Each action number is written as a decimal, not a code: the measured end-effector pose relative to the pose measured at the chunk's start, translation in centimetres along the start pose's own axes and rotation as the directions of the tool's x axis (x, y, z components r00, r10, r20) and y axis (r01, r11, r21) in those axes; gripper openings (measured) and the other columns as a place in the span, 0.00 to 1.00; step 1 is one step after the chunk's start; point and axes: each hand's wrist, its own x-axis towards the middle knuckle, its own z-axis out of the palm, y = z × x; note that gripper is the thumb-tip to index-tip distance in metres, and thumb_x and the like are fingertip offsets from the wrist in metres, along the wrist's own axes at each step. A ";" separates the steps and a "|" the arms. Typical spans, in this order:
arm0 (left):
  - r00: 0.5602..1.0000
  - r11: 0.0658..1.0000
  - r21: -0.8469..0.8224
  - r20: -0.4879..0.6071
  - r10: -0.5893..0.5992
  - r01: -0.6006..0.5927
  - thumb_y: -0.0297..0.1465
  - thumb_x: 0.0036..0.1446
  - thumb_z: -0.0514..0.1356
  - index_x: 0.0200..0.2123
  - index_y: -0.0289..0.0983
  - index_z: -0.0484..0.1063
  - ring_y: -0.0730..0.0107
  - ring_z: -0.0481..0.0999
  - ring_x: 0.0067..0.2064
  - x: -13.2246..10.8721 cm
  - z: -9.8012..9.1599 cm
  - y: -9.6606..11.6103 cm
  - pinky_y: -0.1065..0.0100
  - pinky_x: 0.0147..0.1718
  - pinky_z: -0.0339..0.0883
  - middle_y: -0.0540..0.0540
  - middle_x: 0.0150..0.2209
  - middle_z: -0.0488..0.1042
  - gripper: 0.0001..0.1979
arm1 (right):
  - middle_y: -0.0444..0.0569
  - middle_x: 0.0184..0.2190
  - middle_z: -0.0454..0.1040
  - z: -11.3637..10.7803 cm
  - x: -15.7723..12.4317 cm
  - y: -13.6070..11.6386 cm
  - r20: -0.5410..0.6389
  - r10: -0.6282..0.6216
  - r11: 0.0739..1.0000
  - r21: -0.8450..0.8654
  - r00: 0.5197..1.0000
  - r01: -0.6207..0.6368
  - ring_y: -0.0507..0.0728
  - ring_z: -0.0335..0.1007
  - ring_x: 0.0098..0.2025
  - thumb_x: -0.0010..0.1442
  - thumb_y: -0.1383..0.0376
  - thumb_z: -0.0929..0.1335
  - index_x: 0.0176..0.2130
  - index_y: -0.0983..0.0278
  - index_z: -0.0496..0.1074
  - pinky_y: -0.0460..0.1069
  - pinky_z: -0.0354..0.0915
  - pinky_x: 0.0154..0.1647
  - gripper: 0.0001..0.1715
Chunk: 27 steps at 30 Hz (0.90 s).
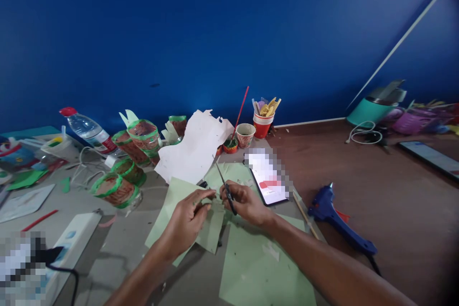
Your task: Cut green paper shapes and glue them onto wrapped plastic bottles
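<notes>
My right hand (247, 202) is closed around the dark handles of a pair of scissors (223, 179), whose blades point up and away from me. Just beside it, my left hand (186, 220) pinches a sheet of pale green paper (211, 232) between thumb and fingers. The fingertips of both hands almost meet, and what lies right between them is too small to make out. More pale green paper (263, 263) lies flat on the table below my right forearm. Beyond my hands rests a torn-edged white sheet (193, 146).
A blue glue gun (340, 224) and a lit phone (270, 184) lie to the right. Painted green-rimmed jars (118, 190) and a water bottle (89, 129) stand on the left, near a white power strip (73, 248). Red cups (263, 126) with wooden cutlery stand by the blue wall.
</notes>
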 end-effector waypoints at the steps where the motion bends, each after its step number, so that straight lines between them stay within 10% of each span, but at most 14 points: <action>1: 1.000 1.000 0.022 -0.004 0.020 -0.020 0.28 0.55 0.57 0.44 0.41 0.77 0.65 0.75 0.36 0.1 0.0 0.1 0.69 0.37 0.68 0.43 0.43 0.77 0.14 | 0.42 0.27 0.62 0.0 0.0 0.1 0.008 -0.005 1.000 -0.006 1.000 0.005 0.51 0.61 0.31 0.51 0.73 0.67 0.25 0.64 0.68 0.46 0.58 0.32 0.05; 9: 0.999 0.995 0.101 -0.028 -0.015 0.018 0.25 0.51 0.58 0.37 0.40 0.77 0.65 0.74 0.34 0.1 -0.1 0.0 0.70 0.34 0.65 0.47 0.32 0.77 0.11 | 0.44 0.28 0.62 0.1 -0.1 -0.7 0.041 0.022 1.000 0.002 0.999 -0.022 0.53 0.60 0.31 0.49 0.69 0.66 0.25 0.63 0.65 0.47 0.57 0.31 0.04; 21: 0.945 0.947 -0.307 -0.269 -0.184 0.097 0.30 0.47 0.62 0.39 0.37 0.67 0.77 0.65 0.22 1.2 -0.9 -1.8 0.75 0.19 0.57 0.52 0.29 0.71 0.14 | 0.43 0.27 0.59 0.0 -0.7 -1.6 0.099 -0.037 0.969 -0.238 0.994 0.060 0.53 0.56 0.29 0.45 0.68 0.65 0.24 0.62 0.57 0.48 0.54 0.30 0.08; 27: 0.940 0.940 -0.260 -0.196 -0.278 0.223 0.31 0.48 0.58 0.36 0.36 0.67 0.80 0.55 0.14 1.4 -1.0 -2.2 0.77 0.13 0.50 0.60 0.16 0.58 0.10 | 0.44 0.27 0.61 0.1 -0.8 -1.3 0.123 0.004 0.912 -0.408 0.992 0.046 0.54 0.58 0.29 0.42 0.71 0.63 0.24 0.62 0.57 0.48 0.54 0.31 0.07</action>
